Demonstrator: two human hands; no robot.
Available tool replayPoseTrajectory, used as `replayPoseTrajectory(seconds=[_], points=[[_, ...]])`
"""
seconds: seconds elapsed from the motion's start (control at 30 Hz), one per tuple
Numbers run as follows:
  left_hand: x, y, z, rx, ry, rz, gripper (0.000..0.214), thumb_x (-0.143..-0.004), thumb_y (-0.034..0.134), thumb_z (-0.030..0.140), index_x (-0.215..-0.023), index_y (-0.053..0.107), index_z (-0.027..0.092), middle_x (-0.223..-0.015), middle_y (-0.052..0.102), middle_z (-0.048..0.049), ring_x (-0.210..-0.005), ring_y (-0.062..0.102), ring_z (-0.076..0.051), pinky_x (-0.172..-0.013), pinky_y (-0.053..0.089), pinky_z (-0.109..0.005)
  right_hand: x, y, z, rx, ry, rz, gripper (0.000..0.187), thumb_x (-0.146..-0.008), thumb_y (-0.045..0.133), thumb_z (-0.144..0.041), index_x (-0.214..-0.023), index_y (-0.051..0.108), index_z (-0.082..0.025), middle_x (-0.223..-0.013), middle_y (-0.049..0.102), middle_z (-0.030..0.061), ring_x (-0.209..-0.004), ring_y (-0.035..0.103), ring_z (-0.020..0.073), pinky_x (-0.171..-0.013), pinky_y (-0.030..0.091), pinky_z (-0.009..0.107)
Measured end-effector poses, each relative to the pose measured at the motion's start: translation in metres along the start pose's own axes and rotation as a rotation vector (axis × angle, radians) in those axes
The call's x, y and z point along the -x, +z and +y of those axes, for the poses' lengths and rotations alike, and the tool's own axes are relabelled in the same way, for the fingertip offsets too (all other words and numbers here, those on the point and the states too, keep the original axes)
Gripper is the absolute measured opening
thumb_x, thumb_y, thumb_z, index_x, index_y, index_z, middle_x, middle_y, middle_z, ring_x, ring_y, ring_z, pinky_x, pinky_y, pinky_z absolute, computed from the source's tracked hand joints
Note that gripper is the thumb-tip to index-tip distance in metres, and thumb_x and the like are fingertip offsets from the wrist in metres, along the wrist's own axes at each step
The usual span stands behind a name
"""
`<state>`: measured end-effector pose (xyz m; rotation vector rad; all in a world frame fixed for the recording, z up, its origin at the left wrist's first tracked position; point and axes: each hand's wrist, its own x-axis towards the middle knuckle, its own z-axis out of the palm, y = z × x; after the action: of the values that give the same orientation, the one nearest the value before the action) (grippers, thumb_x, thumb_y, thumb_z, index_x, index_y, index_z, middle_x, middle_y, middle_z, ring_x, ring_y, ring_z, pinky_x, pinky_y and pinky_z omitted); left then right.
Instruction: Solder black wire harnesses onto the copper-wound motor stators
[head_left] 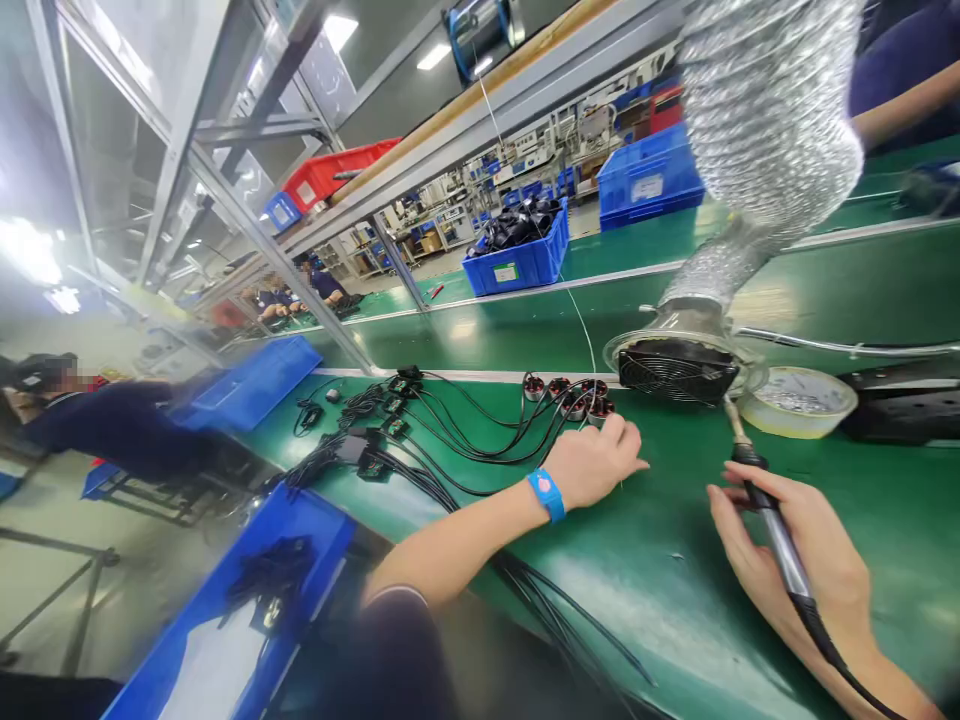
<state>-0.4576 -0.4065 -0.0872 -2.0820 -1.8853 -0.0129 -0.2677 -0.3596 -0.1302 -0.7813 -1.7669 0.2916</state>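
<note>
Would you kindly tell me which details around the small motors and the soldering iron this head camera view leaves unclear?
Head view:
Small motors: wire joints too small to see.
Soldering iron: grip partly hidden by the right hand.
Round dish: contents too blurred to identify.
Right forearm: cut off by the bottom edge.
Blue crate: label too small to read.

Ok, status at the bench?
Right hand gripping soldering iron, tip by fume extractor. Left hand at small motors, wires trailing left.
</note>
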Motion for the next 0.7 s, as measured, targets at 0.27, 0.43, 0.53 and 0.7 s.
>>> replayPoseTrajectory(seconds=[0.27,0.43,0.53,0.7], points=[[0.094,-0.017,-0.045,0.038,-0.288,-0.434,0.031,-0.098,0.051,0.046,-0.094,0.065,0.018,-0.092,0.069,-0.0075,-0.087,0.069,-0.022,-0.071,0.049,-0.028,0.002,-0.005,-0.009,0.012,0.006,0.01,0.027,-0.088,0.065,-0.032,-0.113,0.062,-0.024,-0.091,0.067,0.007,-0.077,0.066,0.0209,-0.083,0.054,0.035],[0.088,0.007,-0.077,0.0,-0.352,-0.425,0.033,-0.102,0.042,0.039,-0.095,0.065,0.017,-0.096,0.071,-0.0093,-0.089,0.069,-0.023,-0.073,0.047,-0.029,0.0,-0.007,-0.017,-0.004,0.014,-0.007,0.022,-0.091,0.06,-0.025,-0.113,0.062,-0.023,-0.096,0.065,0.0062,-0.078,0.065,0.0181,-0.08,0.055,0.034],[0.078,0.016,-0.08,-0.026,-0.364,-0.404,0.035,-0.103,0.037,0.035,-0.094,0.065,0.015,-0.095,0.072,-0.0117,-0.089,0.069,-0.025,-0.073,0.046,-0.03,-0.004,-0.017,-0.027,0.001,0.022,-0.054,0.02,-0.094,0.056,-0.024,-0.113,0.061,-0.023,-0.099,0.065,0.007,-0.083,0.066,0.0186,-0.079,0.055,0.034],[0.073,0.017,-0.077,-0.02,-0.378,-0.368,0.035,-0.102,0.041,0.037,-0.091,0.066,0.015,-0.09,0.071,-0.0109,-0.083,0.069,-0.025,-0.071,0.047,-0.03,-0.008,-0.059,-0.034,0.061,0.001,-0.093,0.022,-0.098,0.053,-0.023,-0.118,0.061,-0.025,-0.104,0.067,0.0065,-0.085,0.068,0.0175,-0.078,0.055,0.031]])
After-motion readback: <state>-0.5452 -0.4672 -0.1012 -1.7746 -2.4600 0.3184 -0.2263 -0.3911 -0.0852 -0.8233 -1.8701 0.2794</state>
